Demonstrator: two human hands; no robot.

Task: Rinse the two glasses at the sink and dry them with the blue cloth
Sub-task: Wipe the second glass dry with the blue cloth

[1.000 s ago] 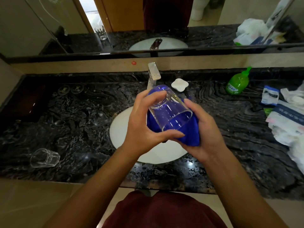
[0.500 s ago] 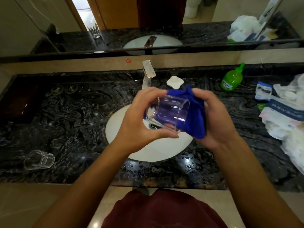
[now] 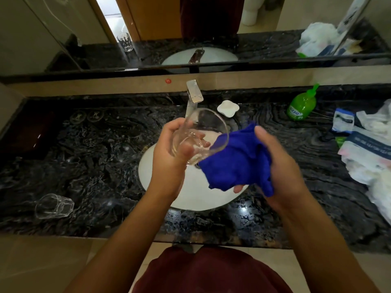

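Head view: left hand point(image 3: 169, 159) curled round a clear glass point(image 3: 197, 137), thumb across its near side and fingers behind it, mouth tilted up and toward the blue cloth point(image 3: 237, 161) bunched in the grip of the right hand point(image 3: 281, 166), thumb on top and fingertips under the folds. Cloth edge touching the glass just beside the left thumb, both above the white sink point(image 3: 190, 197). Second glass point(image 3: 54, 206) on its side on the dark counter point(image 3: 101, 166), well apart to the left of the left-hand fingers.
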